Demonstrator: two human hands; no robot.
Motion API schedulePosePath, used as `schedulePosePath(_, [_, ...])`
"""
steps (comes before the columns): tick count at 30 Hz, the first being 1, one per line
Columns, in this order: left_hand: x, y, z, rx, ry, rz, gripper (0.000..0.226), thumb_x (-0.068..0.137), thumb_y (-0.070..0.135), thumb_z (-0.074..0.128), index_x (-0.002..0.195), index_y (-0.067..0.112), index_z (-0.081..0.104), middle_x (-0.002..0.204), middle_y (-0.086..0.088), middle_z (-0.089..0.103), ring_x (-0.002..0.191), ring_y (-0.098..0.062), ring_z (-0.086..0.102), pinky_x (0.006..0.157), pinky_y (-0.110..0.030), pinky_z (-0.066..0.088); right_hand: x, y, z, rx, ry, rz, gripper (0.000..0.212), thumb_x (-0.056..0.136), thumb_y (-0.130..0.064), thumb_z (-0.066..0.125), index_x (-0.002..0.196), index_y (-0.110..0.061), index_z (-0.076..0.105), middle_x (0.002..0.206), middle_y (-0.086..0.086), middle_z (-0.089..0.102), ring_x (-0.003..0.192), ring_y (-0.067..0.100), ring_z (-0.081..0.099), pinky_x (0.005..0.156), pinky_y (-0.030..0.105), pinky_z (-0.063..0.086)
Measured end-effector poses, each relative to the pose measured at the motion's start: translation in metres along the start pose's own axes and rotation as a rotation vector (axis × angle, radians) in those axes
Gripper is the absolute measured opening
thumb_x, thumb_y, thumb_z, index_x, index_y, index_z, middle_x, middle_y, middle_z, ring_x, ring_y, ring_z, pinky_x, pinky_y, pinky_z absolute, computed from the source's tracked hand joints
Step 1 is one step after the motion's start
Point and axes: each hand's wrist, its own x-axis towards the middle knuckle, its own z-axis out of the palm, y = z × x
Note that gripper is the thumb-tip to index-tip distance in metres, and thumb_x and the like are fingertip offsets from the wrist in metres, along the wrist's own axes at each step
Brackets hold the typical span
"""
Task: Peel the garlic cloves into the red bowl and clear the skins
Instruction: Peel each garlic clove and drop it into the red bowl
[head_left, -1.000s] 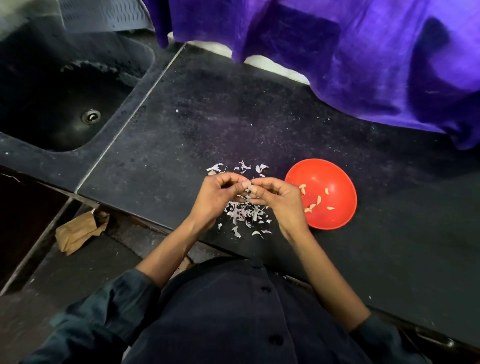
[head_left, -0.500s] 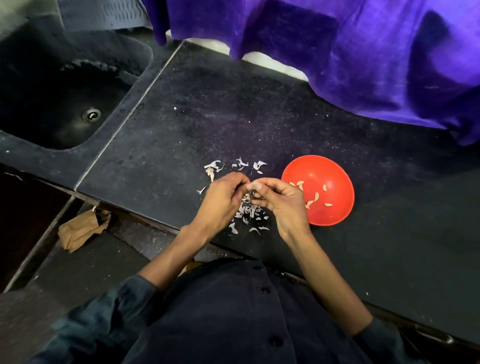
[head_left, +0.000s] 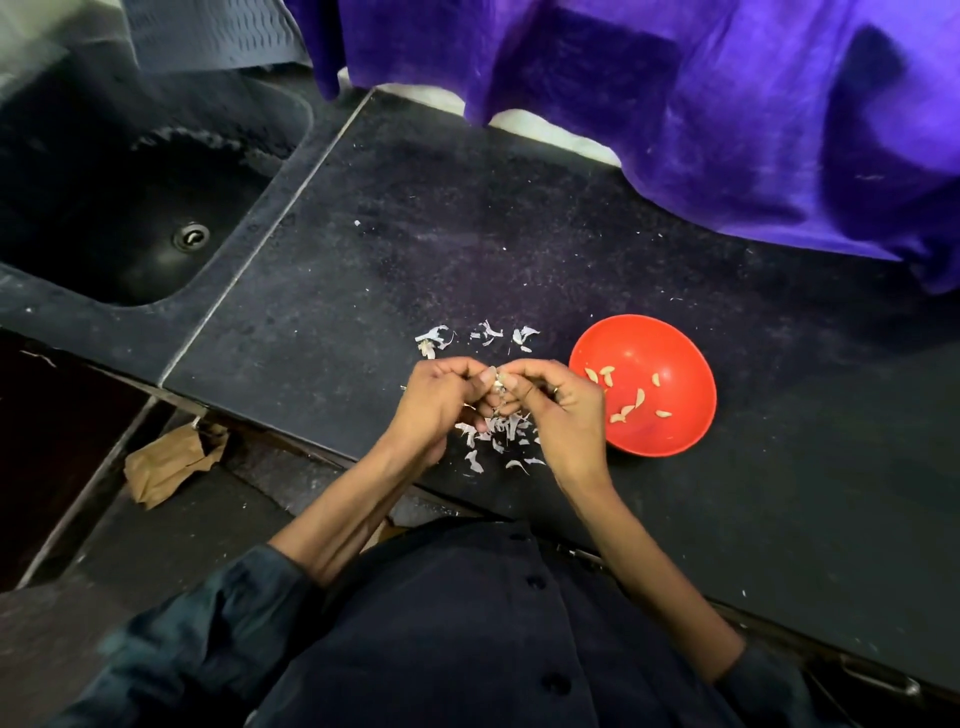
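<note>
My left hand (head_left: 435, 402) and my right hand (head_left: 558, 410) meet fingertip to fingertip above the black counter (head_left: 363, 249). Between them they pinch a small garlic clove (head_left: 498, 385), mostly hidden by the fingers. Pale garlic skins (head_left: 498, 434) lie scattered on the counter under and just beyond the hands. The red bowl (head_left: 670, 338) sits right of my right hand and holds several peeled cloves (head_left: 628, 408).
A dark sink (head_left: 119, 208) with a drain lies at the far left. Purple cloth (head_left: 675, 93) hangs over the counter's back edge. A crumpled brown paper bag (head_left: 166, 462) lies on the floor below the counter's front edge.
Both hands stay together working the clove, with only small shifts of the fingers. The view has tilted slightly. The bowl and skins have not moved.
</note>
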Motion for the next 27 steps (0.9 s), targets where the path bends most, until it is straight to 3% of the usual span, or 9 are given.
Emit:
schedulePosePath(3, [0.001,-0.005,-0.003,0.436,0.148,0.263,0.021,0.091,0.006,0.061,0.071,0.01,0.068,0.056,-0.002,0.063,0.049,-0.009,0.052,0.047,-0.024,0.042,0.002,-0.002,0.002,0.023,-0.029,0.077,0.01,0.087,0.0,0.066,0.089,-0.006,0.072,0.079,0.005,0.071,0.061,0.011,0.064,0.061,0.025,0.056])
schedulePosePath(5, [-0.001,-0.009,-0.001,0.636,0.237,0.429,0.017,0.089,0.008,0.062,0.073,0.01,0.068,0.059,0.001,0.061,0.051,-0.007,0.05,0.05,-0.019,0.038,0.002,-0.004,0.003,0.236,-0.055,0.267,0.011,0.09,0.002,0.06,0.092,-0.002,0.07,0.069,-0.002,0.068,0.059,0.008,0.06,0.06,0.025,0.057])
schedulePosePath(7, [-0.003,-0.012,0.001,0.625,0.259,0.492,0.016,0.089,0.006,0.062,0.074,0.009,0.068,0.061,0.005,0.06,0.054,-0.004,0.051,0.05,-0.012,0.035,0.002,-0.007,0.002,0.468,-0.093,0.449,0.012,0.092,0.003,0.055,0.093,0.002,0.067,0.069,-0.001,0.066,0.06,0.007,0.057,0.06,0.024,0.057])
schedulePosePath(10, [-0.002,-0.013,0.0,0.486,0.218,0.388,0.018,0.09,0.009,0.062,0.074,0.011,0.069,0.062,0.001,0.065,0.055,-0.016,0.058,0.054,-0.026,0.048,0.001,-0.009,0.0,0.562,-0.139,0.51,0.014,0.092,0.004,0.051,0.091,0.002,0.065,0.073,0.003,0.063,0.06,0.006,0.056,0.063,0.025,0.058])
schedulePosePath(17, [-0.003,-0.008,0.0,-0.103,0.022,-0.089,0.027,0.095,-0.003,0.051,0.072,0.004,0.063,0.054,-0.002,0.06,0.052,-0.015,0.051,0.04,-0.021,0.043,0.0,-0.007,-0.003,0.111,-0.169,0.196,0.015,0.09,0.006,0.058,0.088,-0.006,0.066,0.07,-0.003,0.068,0.058,0.008,0.064,0.059,0.02,0.054])
schedulePosePath(20, [-0.002,-0.017,-0.007,0.249,0.132,0.141,0.027,0.093,0.004,0.058,0.07,0.014,0.067,0.053,0.004,0.061,0.052,-0.016,0.052,0.045,-0.024,0.044,0.0,-0.007,-0.002,0.008,-0.182,0.159,0.016,0.089,0.006,0.06,0.087,-0.009,0.067,0.071,-0.004,0.066,0.054,0.006,0.058,0.058,0.023,0.056])
schedulePosePath(22, [-0.002,-0.021,-0.009,0.485,0.194,0.327,0.023,0.091,0.01,0.062,0.07,0.019,0.067,0.056,0.003,0.061,0.05,-0.019,0.052,0.05,-0.029,0.046,-0.002,-0.008,-0.002,0.135,-0.193,0.252,0.012,0.09,0.007,0.058,0.092,-0.003,0.065,0.074,0.003,0.061,0.052,0.004,0.053,0.058,0.027,0.058])
schedulePosePath(24, [-0.004,-0.02,-0.008,0.421,0.157,0.348,0.022,0.092,0.013,0.061,0.072,0.018,0.066,0.056,0.005,0.061,0.049,-0.018,0.053,0.049,-0.033,0.049,-0.002,-0.01,-0.003,0.26,-0.204,0.317,0.014,0.091,0.007,0.056,0.097,-0.004,0.058,0.077,0.005,0.058,0.052,0.004,0.05,0.057,0.027,0.058])
schedulePosePath(27, [-0.005,-0.016,-0.007,0.239,0.045,0.194,0.024,0.096,0.006,0.056,0.074,0.013,0.064,0.056,0.009,0.058,0.05,-0.006,0.053,0.04,-0.024,0.047,0.0,-0.011,-0.007,0.249,-0.214,0.313,0.022,0.09,0.008,0.057,0.095,-0.011,0.046,0.082,0.01,0.057,0.05,0.008,0.056,0.052,0.022,0.053])
